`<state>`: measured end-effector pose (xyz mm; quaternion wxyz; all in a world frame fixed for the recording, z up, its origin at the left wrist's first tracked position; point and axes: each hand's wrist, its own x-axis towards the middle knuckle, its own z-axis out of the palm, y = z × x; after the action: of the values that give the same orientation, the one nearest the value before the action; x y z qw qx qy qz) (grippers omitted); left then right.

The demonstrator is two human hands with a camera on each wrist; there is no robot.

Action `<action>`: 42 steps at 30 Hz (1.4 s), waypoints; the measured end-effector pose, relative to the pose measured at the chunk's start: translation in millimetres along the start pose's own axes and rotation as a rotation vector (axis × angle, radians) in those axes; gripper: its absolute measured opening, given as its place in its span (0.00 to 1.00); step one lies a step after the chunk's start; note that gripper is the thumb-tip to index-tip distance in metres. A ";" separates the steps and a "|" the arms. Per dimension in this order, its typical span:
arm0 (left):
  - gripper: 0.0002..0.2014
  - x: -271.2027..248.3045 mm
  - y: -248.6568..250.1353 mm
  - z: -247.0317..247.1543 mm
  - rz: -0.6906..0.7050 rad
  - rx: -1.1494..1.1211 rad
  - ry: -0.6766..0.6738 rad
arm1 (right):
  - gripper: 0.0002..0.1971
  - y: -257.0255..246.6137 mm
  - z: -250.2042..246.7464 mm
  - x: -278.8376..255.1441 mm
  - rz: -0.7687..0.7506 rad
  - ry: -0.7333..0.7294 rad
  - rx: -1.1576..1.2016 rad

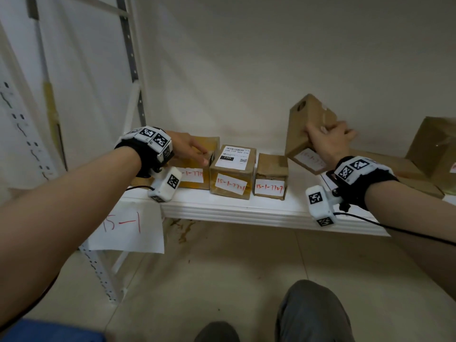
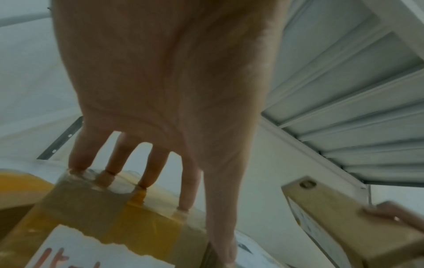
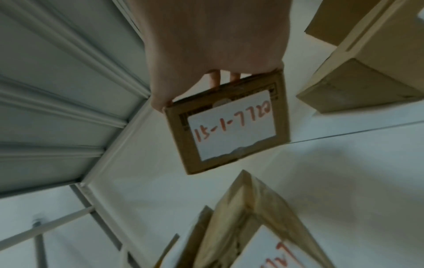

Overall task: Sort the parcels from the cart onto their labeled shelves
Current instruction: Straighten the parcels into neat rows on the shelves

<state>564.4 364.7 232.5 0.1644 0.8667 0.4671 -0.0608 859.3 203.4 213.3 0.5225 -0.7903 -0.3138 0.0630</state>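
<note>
The white shelf with the paper sign "15-1" already carries three labeled boxes in a row. The step in hand seems to be the placing of one more parcel, marked 15-1, beside them. The right hand holds it tilted above the shelf, fingers curled around its edge. Next it probably must go down flat, label to the front. The left hand rests with straight fingers on the leftmost box.
</note>
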 end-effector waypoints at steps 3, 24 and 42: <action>0.35 1.5 8.0 4.8 0.001 0.024 0.016 | 0.35 -14.3 6.5 -9.5 -0.057 -0.056 0.159; 0.31 19.4 29.4 20.2 -0.011 0.108 0.125 | 0.47 8.6 28.2 -14.5 0.068 -0.405 0.609; 0.43 13.4 21.5 21.7 -0.007 -0.045 0.149 | 0.52 -68.7 125.0 -44.9 0.028 -0.536 0.611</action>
<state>590.7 356.9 213.5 0.1486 0.8631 0.4824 0.0137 740.7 294.1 206.8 0.6322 -0.5582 -0.3951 0.3642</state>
